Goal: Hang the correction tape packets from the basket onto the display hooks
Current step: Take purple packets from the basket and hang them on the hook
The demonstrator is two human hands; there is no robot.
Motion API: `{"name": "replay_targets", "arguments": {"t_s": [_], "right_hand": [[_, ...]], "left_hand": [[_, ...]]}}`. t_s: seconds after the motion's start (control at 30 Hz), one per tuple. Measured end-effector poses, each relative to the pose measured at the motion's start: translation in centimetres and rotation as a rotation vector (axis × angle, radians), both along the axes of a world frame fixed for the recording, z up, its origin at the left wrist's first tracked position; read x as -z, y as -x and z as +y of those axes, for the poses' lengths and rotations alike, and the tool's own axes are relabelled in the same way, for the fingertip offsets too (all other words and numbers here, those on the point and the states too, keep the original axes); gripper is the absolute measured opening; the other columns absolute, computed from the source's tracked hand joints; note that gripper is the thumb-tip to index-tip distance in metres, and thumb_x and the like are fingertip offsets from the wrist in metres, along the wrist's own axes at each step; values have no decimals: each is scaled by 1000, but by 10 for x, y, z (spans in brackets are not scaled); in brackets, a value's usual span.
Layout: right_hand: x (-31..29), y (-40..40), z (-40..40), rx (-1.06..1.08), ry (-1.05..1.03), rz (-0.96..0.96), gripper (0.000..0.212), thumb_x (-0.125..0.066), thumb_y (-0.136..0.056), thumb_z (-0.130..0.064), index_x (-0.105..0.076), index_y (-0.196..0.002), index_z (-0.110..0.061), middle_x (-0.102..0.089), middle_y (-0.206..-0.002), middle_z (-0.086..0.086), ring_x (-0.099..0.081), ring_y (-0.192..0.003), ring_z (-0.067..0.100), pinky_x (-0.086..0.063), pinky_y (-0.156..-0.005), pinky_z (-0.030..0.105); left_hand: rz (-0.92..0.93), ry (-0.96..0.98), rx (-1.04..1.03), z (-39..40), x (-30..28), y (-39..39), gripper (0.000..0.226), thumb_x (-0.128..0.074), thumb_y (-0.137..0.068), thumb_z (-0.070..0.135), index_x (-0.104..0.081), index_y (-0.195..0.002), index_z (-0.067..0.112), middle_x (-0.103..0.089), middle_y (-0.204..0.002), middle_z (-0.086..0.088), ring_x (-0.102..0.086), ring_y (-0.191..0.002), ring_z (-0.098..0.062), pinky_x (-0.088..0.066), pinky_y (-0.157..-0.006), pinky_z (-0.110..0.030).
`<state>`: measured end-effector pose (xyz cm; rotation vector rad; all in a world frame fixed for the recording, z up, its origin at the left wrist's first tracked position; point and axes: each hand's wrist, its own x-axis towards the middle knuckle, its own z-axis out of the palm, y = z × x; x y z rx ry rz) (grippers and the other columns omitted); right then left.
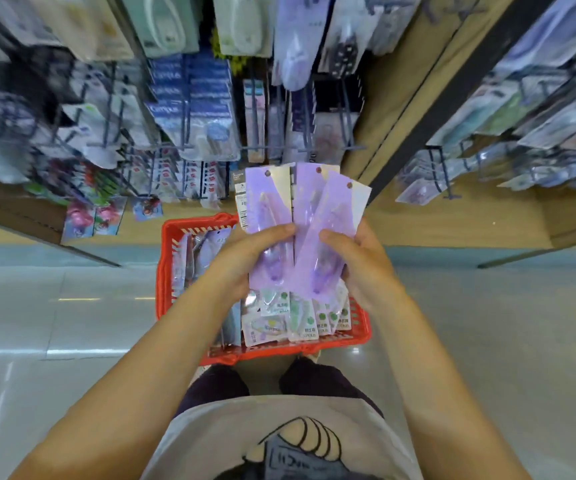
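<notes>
Though light and flat, probably stiff enough at the card backing to hold shape, slick on the plastic blister: purple correction tape packets (300,230), three fanned out above a red basket (165,271) on the floor. Best pinched low on the card, leaving the punched hole at the top free for a hook. Left hand (245,261) curled round the lower part of the left packet, thumb across its front. Right hand (359,261) gripping the lower edge of the rightmost packet, thumb on top. More packets (290,317) lying in the basket below. Display hooks (345,133) ahead, blurred, some already loaded.
</notes>
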<state>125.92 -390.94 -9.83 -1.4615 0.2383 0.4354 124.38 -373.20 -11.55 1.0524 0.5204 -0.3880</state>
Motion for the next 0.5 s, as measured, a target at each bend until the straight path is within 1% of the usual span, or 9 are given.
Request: {"name": "replay_targets", "arguments": {"t_s": [0.07, 0.1, 0.17, 0.2, 0.23, 0.27, 0.37, 0.4, 0.5], "right_hand": [[-22, -2, 7, -18, -49, -24, 54, -70, -74, -24, -61, -127, -18, -70, -118, 17, -66, -103, 34, -53, -80, 48], [-34, -3, 11, -30, -76, -38, 44, -69, -76, -24, -64, -120, -20, -70, -111, 17, -65, -98, 34, -53, -77, 49], [-57, -5, 22, -52, -123, -83, 37, -68, -80, -22, -67, -116, -18, -70, -108, 14, -67, -99, 29, -51, -92, 55], [-68, -6, 28, -70, -141, -115, 35, -68, -81, -21, -68, -116, -16, -71, -107, 13, -67, -100, 27, -49, -97, 55], [-80, -8, 34, -87, -162, -145, 33, -68, -81, -20, -69, -114, -15, -71, -106, 12, -68, -99, 26, -49, -97, 52], [-92, -9, 39, -104, -185, -179, 31, -67, -81, -19, -70, -112, -14, -73, -106, 11, -68, -98, 26, -49, -95, 50], [-129, -18, 53, -125, -230, -292, 34, -65, -83, -17, -68, -116, -12, -73, -115, 10, -67, -104, 25, -50, -97, 44], [-143, -21, 56, -135, -227, -331, 36, -65, -83, -18, -66, -119, -11, -73, -116, 9, -67, -106, 24, -50, -97, 43], [-186, -32, 60, -152, -230, -425, 41, -64, -83, -21, -62, -122, -11, -74, -112, 4, -69, -101, 20, -55, -85, 35]], "left_hand": [[-65, -39, -48, 10, -25, -2, 49, -86, -66, 12, -73, -112, 0, -77, -94, -11, -73, -80, -22, -60, -70, -32], [-101, -58, -62, 15, -39, -3, 44, -85, -72, 10, -72, -113, -2, -75, -90, -10, -72, -77, -20, -58, -70, -31], [-180, -55, -77, 25, -66, -5, 25, -78, -84, 8, -70, -106, 2, -68, -72, -5, -64, -63, -15, -54, -58, -24], [-235, -48, -77, 29, -79, -6, 21, -77, -85, 7, -69, -105, 6, -63, -68, -5, -58, -60, -16, -50, -54, -22], [-299, -45, -76, 32, -92, -8, 25, -79, -83, 8, -70, -106, 9, -64, -71, -6, -57, -62, -18, -49, -55, -22], [-370, -47, -74, 36, -106, -9, 34, -82, -79, 10, -70, -110, 10, -69, -79, -6, -61, -68, -19, -50, -58, -24], [-526, -65, -110, 44, -147, -16, 57, -84, -71, 8, -66, -125, 5, -77, -101, -7, -74, -86, -21, -57, -66, -30], [-559, -68, -117, 47, -160, -20, 58, -84, -72, 5, -65, -126, 5, -77, -104, -8, -75, -89, -22, -58, -67, -32], [-637, -57, -119, 52, -201, -30, 49, -84, -75, 3, -68, -121, 10, -77, -109, -10, -75, -94, -25, -60, -70, -36]]}}
